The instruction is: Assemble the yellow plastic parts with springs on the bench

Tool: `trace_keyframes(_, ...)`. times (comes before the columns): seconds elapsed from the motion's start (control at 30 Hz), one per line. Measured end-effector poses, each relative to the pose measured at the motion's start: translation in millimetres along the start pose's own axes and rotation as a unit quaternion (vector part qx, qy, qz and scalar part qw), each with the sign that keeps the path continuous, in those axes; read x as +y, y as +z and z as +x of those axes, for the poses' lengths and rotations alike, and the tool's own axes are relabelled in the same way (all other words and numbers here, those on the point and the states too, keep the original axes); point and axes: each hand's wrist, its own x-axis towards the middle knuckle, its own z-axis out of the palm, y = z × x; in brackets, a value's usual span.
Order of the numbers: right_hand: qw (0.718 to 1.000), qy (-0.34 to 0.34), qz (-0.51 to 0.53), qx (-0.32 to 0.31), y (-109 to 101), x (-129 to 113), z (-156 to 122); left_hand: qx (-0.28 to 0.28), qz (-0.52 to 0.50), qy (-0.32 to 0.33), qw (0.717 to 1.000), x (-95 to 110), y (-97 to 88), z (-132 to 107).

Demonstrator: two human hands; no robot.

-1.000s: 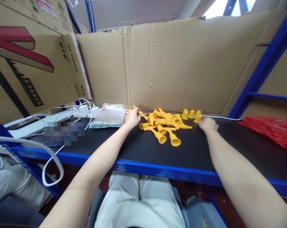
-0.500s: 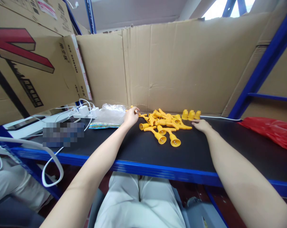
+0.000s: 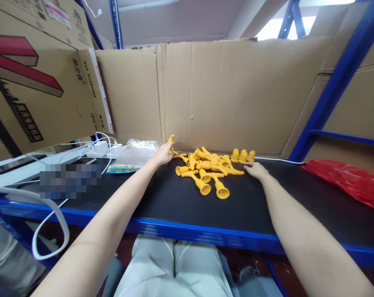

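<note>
My left hand is closed round one yellow plastic horn-shaped part, lifted so its end points up beside the cardboard wall. A pile of several like yellow parts lies on the black shelf top between my hands. My right hand rests flat on the shelf with fingers stretched out, empty, just right of the pile. Three small yellow caps stand in a row at the back, a little above my right hand.
A clear plastic bag lies left of my left hand. White chargers and cables sit further left. A red plastic bag lies at the right. Cardboard walls close the back and left; blue shelf posts rise at the right.
My left hand lifted a yellow part off the pile and tilted it upright. My right hand let go of a yellow cap, now standing in the back row, and drew back, opening flat on the shelf.
</note>
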Motion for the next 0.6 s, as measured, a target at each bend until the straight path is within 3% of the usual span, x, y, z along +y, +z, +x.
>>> trace_keyframes(0.17,1.000,0.009,-0.006,-0.027,-3.5,-2.0,-2.2,-0.051,0.030,0.018,0.998,-3.0,12.8,11.5)
trace_keyframes(0.37,0.999,0.018,-0.001,-0.038,-5.5,-4.5,-5.2,-0.116,0.059,-0.012,0.991,-4.5,21.3,15.0)
trace_keyframes(0.6,0.998,0.027,-0.006,-0.052,-3.5,-3.8,-3.8,-0.104,0.089,-0.044,0.990,-0.8,19.7,12.5)
